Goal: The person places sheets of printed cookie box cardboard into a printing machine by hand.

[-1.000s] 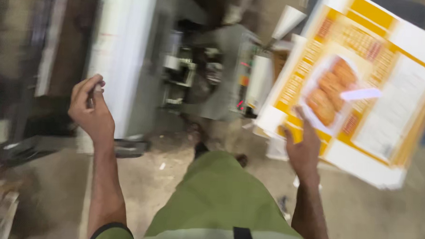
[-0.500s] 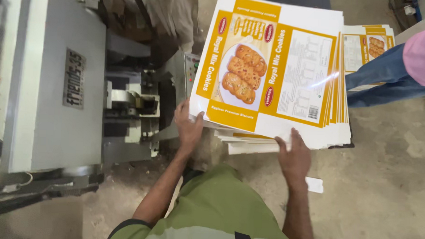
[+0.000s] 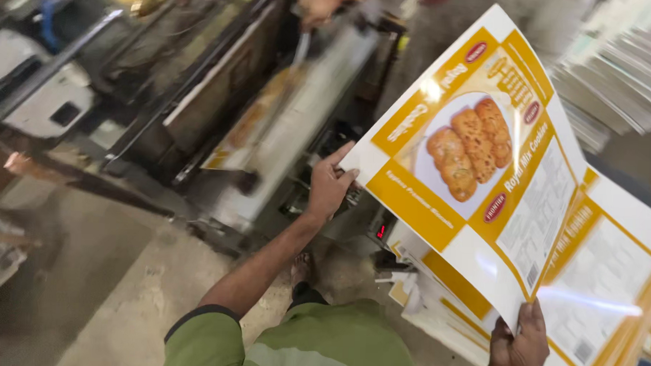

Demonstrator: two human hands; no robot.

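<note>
The left hand [image 3: 330, 184] is closed on the far left corner of a printed cardboard sheet [image 3: 477, 181], fingers curled over its edge. The right hand [image 3: 516, 348] grips the same sheet at its near edge, thumb on top. The sheet, white and yellow with a picture of biscuits, is held up tilted in the right half of the scene. Under it, to the right, lies a stack of sheets [image 3: 610, 287] of the same kind. A machine [image 3: 198, 106] stands to the left and far; its parts are blurred, perhaps holding another sheet. The concrete floor [image 3: 119, 298] shows near left.
</note>
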